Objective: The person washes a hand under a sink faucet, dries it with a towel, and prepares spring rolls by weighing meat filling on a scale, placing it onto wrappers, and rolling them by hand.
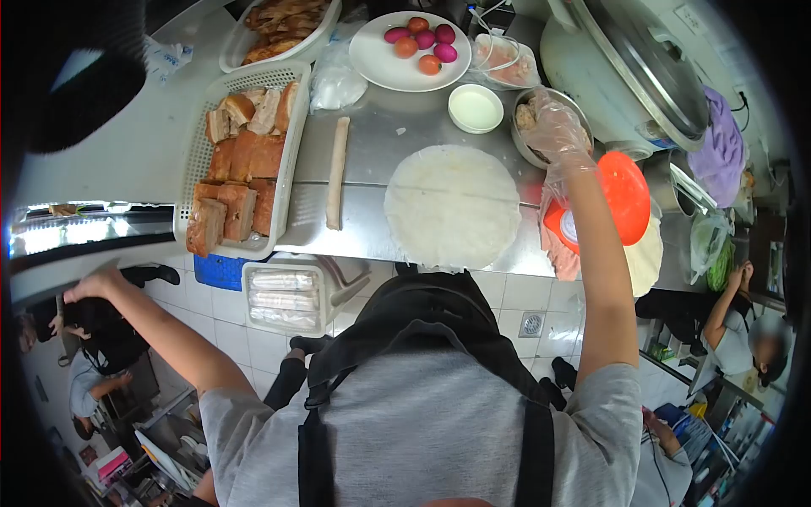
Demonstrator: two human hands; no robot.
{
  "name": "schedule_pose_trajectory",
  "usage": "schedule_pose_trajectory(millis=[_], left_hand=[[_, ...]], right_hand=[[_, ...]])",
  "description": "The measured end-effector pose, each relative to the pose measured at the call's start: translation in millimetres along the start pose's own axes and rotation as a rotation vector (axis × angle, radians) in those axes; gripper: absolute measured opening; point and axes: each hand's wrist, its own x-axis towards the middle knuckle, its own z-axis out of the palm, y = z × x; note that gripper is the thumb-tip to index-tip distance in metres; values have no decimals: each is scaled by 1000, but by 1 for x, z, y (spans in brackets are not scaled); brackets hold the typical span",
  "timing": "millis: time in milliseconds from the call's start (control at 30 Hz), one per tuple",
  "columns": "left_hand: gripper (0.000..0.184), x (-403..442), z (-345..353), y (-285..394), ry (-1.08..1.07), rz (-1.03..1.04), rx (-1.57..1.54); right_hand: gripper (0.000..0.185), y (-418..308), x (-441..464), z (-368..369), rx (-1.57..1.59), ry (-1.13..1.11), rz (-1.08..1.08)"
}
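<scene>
My right hand [557,135], in a clear plastic glove, reaches into a metal bowl [519,145]. Its fingers are curled at the lumpy beige food mixture [526,116] in there; the glove and the hand hide part of it. In front of me a round, thin white sheet of dough [452,207] lies flat on the steel table. Left of it is a wooden rolling pin [338,173]. A small bowl of pale liquid [476,109] stands behind the dough. My bare left hand [95,285] is stretched far out to the left, away from these things; its fingers are not clear.
A white basket [291,160] holds roasted pork pieces [241,156]. Behind are a plate [372,59] with pink and orange eggs and a big lidded pot [583,51]. A red plastic lid-like piece [625,198] lies right of my forearm. Other people stand at both sides.
</scene>
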Motion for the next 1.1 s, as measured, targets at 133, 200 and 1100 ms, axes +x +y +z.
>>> schedule_pose_trajectory(millis=[133,200,1100], left_hand=[[101,22,37,-34,38,104,86],[103,21,44,-40,146,72,51],[93,-73,-39,-95,-93,-144,-35]], right_hand=[[56,-2,9,3,-123,-74,-19],[56,5,18,13,-184,-103,-74],[47,26,-8,-10,-67,-60,-252]])
